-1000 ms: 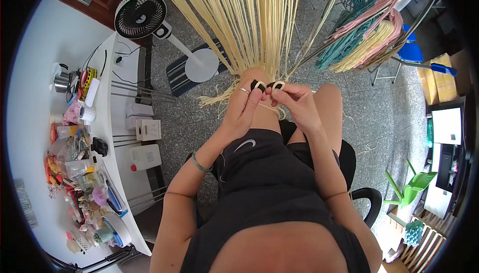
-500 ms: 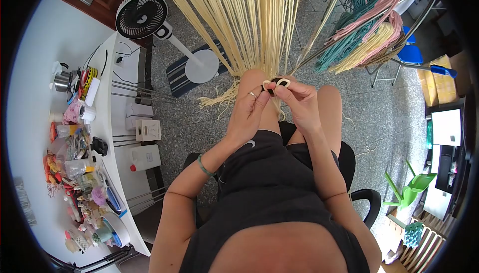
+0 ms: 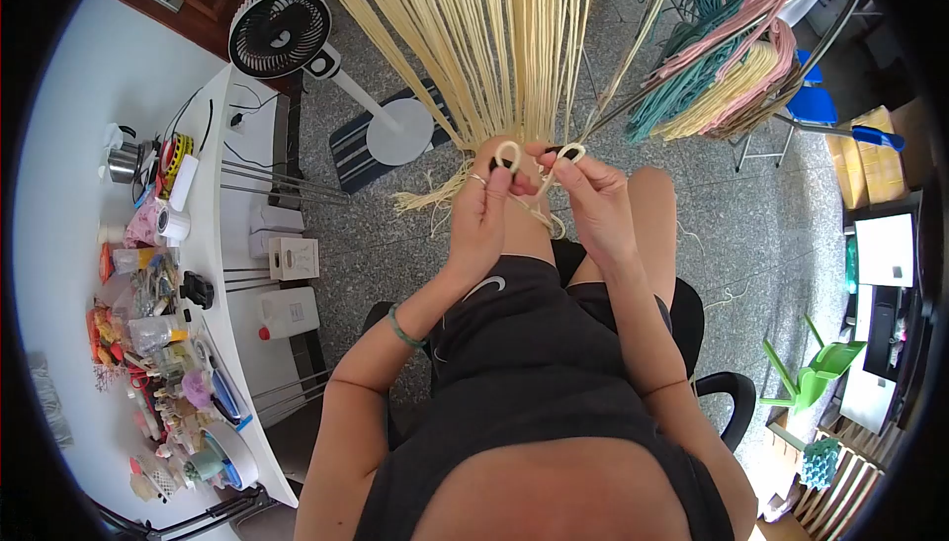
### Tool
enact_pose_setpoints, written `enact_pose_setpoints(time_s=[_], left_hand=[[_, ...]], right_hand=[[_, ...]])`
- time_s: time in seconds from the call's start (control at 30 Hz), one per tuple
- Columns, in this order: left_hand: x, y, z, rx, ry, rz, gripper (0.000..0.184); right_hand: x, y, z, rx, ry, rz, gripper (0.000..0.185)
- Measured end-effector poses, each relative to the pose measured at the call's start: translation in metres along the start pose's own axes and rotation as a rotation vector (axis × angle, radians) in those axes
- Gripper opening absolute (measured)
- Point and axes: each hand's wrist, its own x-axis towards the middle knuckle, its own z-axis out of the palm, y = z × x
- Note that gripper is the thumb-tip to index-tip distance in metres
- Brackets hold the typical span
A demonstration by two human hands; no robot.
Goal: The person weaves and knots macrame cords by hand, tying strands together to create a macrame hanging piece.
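Grip state: my left hand [image 3: 482, 215] pinches a loop of pale cord [image 3: 518, 154] between thumb and fingers; my right hand [image 3: 598, 210] pinches a second loop [image 3: 579, 150]. A dark piece [image 3: 562, 154] sits at the right fingertips; whether worn or held, I cannot tell.

Position: both loops are above the knee end of my left thigh [image 3: 524, 240]. Slack cord [image 3: 560, 230] lies near its inner edge.

Progress, as judged: two loops formed, standing apart, neither drawn tight. Beyond the knee, pale strands [image 3: 474, 57] run as separate lengths where visible.
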Motion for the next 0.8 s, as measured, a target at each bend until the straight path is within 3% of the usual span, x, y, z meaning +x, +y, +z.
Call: enact_pose_setpoints(time_s=[0.07,0.13,0.27,0.33,0.4,0.5,0.57,0.67,0.8], left_hand=[[0.002,0.001,-0.007,-0.082,0.048,-0.092,0.027],[0.005,0.003,-0.009,-0.299,0.097,-0.163,0.025],[0.001,0.006,-0.007,-0.085,0.019,-0.108,0.026],[0.002,0.012,0.004,-0.017,-0.004,-0.033,0.025],[-0.004,-0.002,0.001,0.057,-0.102,-0.136,0.021],[0.000,-0.017,-0.003,0.303,-0.098,0.056,0.014],[0.001,-0.015,-0.001,0.316,-0.056,0.129,0.013],[0.004,-0.012,-0.011,0.142,0.030,-0.231,0.022],[0.006,-0.008,-0.011,0.005,0.074,-0.144,0.023]], right_hand=[[0.000,0.000,-0.001,0.022,0.062,0.001,0.019],[-0.001,-0.002,-0.004,0.032,0.091,0.162,0.019],[-0.005,-0.002,-0.003,-0.124,-0.088,0.387,0.017],[-0.005,-0.001,-0.004,-0.234,-0.143,0.388,0.017],[-0.005,0.000,-0.004,-0.345,-0.197,0.385,0.017],[-0.006,-0.002,-0.005,-0.433,-0.199,0.370,0.019],[-0.008,0.003,-0.007,-0.608,-0.244,0.193,0.019],[-0.011,0.009,-0.007,-0.583,-0.146,0.118,0.020],[-0.013,0.005,0.001,-0.576,-0.047,0.119,0.021]])
